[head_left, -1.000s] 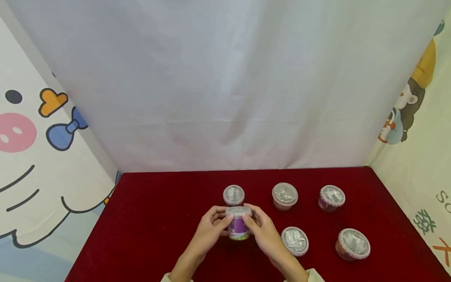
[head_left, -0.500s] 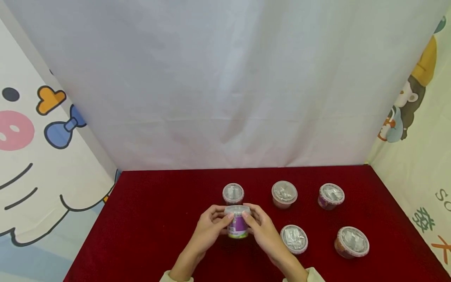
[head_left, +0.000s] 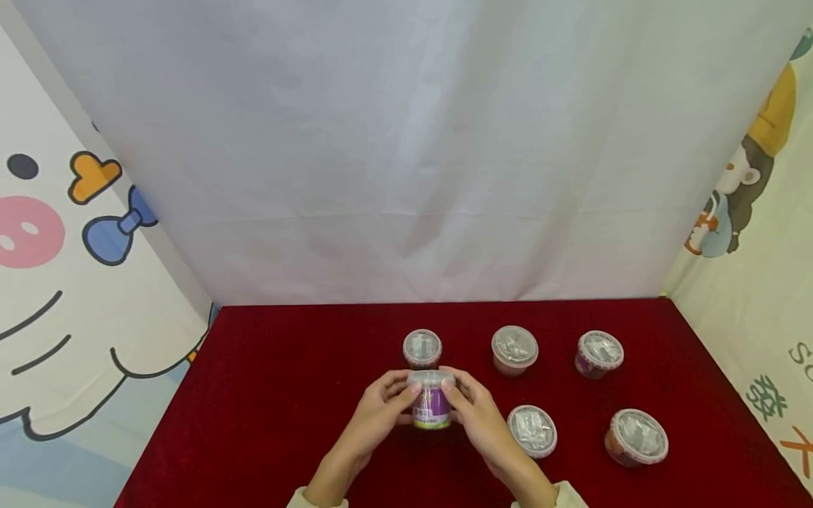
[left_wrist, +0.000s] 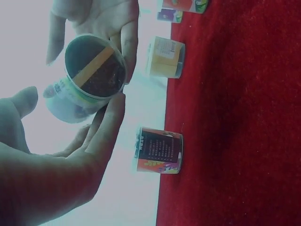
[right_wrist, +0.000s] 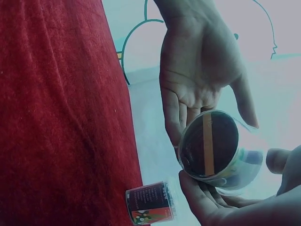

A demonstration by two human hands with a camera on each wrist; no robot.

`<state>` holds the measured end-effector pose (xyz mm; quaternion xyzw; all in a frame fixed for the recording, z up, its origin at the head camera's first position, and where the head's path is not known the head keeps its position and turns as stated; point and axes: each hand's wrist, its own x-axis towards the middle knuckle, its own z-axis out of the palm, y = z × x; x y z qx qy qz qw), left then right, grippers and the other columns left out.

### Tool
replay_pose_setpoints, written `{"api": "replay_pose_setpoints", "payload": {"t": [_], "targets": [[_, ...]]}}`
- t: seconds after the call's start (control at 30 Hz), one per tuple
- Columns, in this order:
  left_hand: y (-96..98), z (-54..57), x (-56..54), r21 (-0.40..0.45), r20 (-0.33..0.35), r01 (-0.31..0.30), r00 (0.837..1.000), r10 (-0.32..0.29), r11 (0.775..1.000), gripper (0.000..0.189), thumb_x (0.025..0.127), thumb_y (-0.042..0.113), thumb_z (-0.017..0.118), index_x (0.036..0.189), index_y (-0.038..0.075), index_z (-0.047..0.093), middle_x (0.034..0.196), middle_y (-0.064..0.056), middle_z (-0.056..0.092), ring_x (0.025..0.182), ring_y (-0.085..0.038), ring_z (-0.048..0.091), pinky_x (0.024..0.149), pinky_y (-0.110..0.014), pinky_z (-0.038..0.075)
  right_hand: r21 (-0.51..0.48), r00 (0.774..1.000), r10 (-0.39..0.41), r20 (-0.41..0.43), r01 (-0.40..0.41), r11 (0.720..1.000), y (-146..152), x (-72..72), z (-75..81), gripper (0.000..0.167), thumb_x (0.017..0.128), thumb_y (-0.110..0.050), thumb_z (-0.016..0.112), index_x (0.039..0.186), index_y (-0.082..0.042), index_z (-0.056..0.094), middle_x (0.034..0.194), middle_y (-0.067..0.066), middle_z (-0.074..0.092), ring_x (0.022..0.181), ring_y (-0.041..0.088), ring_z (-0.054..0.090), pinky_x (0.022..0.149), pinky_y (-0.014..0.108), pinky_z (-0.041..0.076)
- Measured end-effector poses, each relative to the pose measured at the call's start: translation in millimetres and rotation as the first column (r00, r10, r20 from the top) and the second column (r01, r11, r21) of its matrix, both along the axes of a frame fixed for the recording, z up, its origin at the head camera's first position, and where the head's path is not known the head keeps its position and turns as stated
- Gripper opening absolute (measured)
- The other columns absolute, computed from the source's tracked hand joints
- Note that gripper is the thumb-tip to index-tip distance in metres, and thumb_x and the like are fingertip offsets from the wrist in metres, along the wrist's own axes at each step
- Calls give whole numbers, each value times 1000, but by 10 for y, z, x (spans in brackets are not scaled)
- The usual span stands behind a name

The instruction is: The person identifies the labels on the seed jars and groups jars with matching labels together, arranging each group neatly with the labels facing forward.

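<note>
- Purple-labelled cup (head_left: 431, 406), lidded: held between both hands' fingertips.
- Left hand (head_left: 373, 418): fingers and thumb pinching its left side.
- Right hand (head_left: 480, 418): likewise, right side.
- Tub (head_left: 422, 347): just beyond the fingers.

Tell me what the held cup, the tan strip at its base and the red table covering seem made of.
Held cup: probably clear, glossy plastic; its transparent wall catches highlights. Tan strip: flat and matte, perhaps wood or card; grain unclear. Red covering: likely velvety fabric, soft-finished, with loose folds.

Your bare left hand (head_left: 376, 413) and bare right hand (head_left: 478, 413) grip from opposite sides; thumbs (head_left: 404, 400) nearer you, forearms (head_left: 333, 474) slanting inward.
</note>
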<state>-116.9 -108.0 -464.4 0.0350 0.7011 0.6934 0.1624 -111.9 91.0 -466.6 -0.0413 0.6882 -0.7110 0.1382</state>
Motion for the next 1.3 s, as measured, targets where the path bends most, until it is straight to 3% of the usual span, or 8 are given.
{"api": "replay_pose_setpoints", "payload": {"t": [0.23, 0.43, 0.57, 0.73, 1.07, 1.3], "targets": [[30, 13, 14, -3, -12, -62, 998, 62, 998, 53, 107, 27, 66, 142, -10, 52, 126, -21, 66, 103, -21, 70, 88, -39, 63, 33, 999, -44, -19, 44, 998, -33, 13, 8, 51, 113, -23, 52, 153, 8, 44, 147, 27, 56, 133, 36, 59, 101, 45, 57], [61, 5, 28, -13, -12, -102, 995, 102, 995, 51, 104, 26, 70, 137, -9, 54, 122, -19, 65, 97, -19, 69, 86, -38, 63, 50, 999, -44, -26, 45, 998, -47, 24, 9, 51, 111, -21, 56, 152, 7, 45, 144, 26, 58, 130, 35, 61, 97, 37, 58], [50, -7, 26, -8, -5, -87, 996, 87, 996, 49, 107, 28, 66, 138, -7, 52, 126, -20, 65, 102, -20, 69, 87, -40, 63, 26, 999, -36, -9, 37, 999, -27, 14, 8, 53, 112, -23, 54, 154, 8, 44, 146, 27, 57, 130, 33, 60, 96, 34, 57], [24, 2, 28, 9, 6, -51, 999, 51, 999, 50, 109, 29, 61, 143, -6, 50, 133, -22, 64, 107, -22, 68, 89, -42, 62, -2, 1000, -15, 13, 15, 1000, -7, 10, 16, 54, 114, -25, 49, 155, 9, 40, 150, 29, 53, 133, 35, 59, 101, 39, 56], [48, 6, 35, -13, -13, -86, 996, 86, 996, 50, 107, 28, 66, 139, -8, 53, 125, -19, 64, 98, -19, 69, 86, -39, 63, 41, 999, -29, -19, 29, 999, -18, 7, 18, 52, 112, -24, 54, 153, 7, 45, 147, 27, 57, 132, 34, 60, 100, 42, 58], [46, 5, 42, 4, -4, -63, 998, 63, 998, 50, 108, 29, 63, 143, -5, 50, 131, -20, 63, 104, -20, 69, 88, -40, 62, 44, 999, -47, -20, 48, 998, -10, 9, 33, 51, 112, -24, 55, 151, 6, 48, 142, 22, 61, 127, 29, 61, 96, 40, 57]]}}
